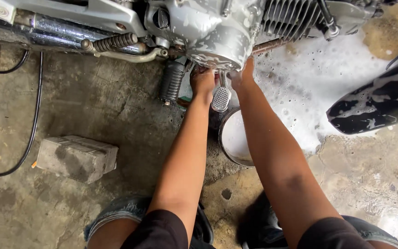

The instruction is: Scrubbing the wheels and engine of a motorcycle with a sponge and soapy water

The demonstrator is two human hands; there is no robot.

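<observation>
The person squats before a motorcycle engine (217, 32) that is streaked with soap suds, both arms extended toward its underside. The left hand (202, 82) reaches under the rounded engine cover, just left of the metal brake pedal (221, 97); its fingers are tucked beneath the casing and it cannot be told whether they are clenched or loose, or what they grasp. The right hand (242, 76) is pressed up against the lower edge of the same cover, just right of the pedal; its fingers are likewise hidden against the metal, and their state cannot be told.

Below the engine, between the two forearms, stands a round bucket (236, 138) holding pale soapy liquid. A black rubber footpeg (171, 82) hangs just left of the left hand. A chromed exhaust pipe (56, 30) runs left from the engine. To the right of the engine, white foam (309, 78) spreads over the concrete floor (93, 101), and a black fender (378, 103), flecked with suds, lies beyond it. Left of the engine and lower, a grey paving block (77, 157) rests on the floor, with a black hose (31, 133) curving beside it.
</observation>
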